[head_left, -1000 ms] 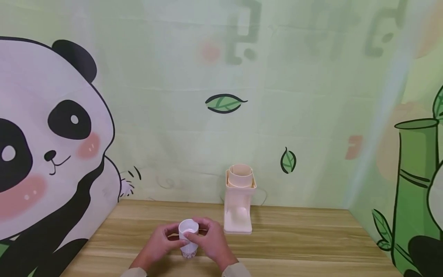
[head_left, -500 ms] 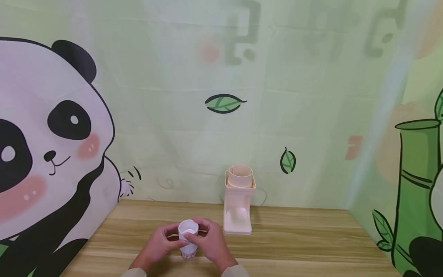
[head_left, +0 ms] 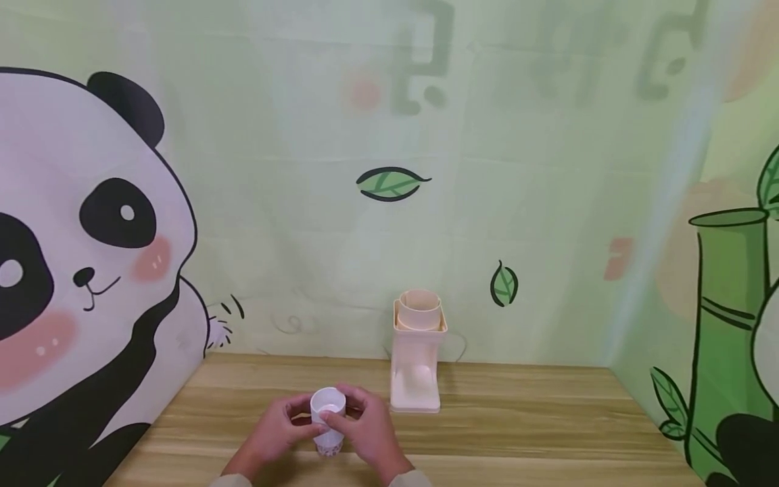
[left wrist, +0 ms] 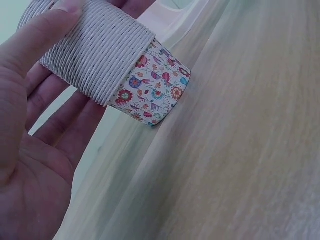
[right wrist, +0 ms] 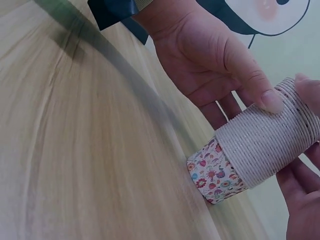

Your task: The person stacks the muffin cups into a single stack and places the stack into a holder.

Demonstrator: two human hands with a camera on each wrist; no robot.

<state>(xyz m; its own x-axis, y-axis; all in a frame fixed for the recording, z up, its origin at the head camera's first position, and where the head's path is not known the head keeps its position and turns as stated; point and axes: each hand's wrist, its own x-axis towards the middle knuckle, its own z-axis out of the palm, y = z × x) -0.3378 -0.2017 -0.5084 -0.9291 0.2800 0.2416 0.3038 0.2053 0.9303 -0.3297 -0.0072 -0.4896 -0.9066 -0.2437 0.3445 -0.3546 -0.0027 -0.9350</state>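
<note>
A stack of nested paper cups [head_left: 328, 438] stands upright, close over the wooden table, its mouth facing up. White rims ring most of the stack, and only the lowest cup [left wrist: 155, 85] shows its flower print. From the left side my left hand [head_left: 276, 431] holds the stack, thumb in front and fingers behind. My right hand [head_left: 368, 423] grips it from the other side, with its thumb near the top rim. In the right wrist view both thumbs press on the ridged rims [right wrist: 270, 140].
Behind the hands, slightly to the right, stands a pale pink dispenser [head_left: 416, 389] with a round tube [head_left: 420, 311] in its top. The wooden table [head_left: 535, 433] runs back to a green cloth backdrop [head_left: 304, 223] printed with a panda and bamboo.
The head view has shifted a little, so the whole scene sits slightly farther left. Both hands keep their hold on the cup stack.
</note>
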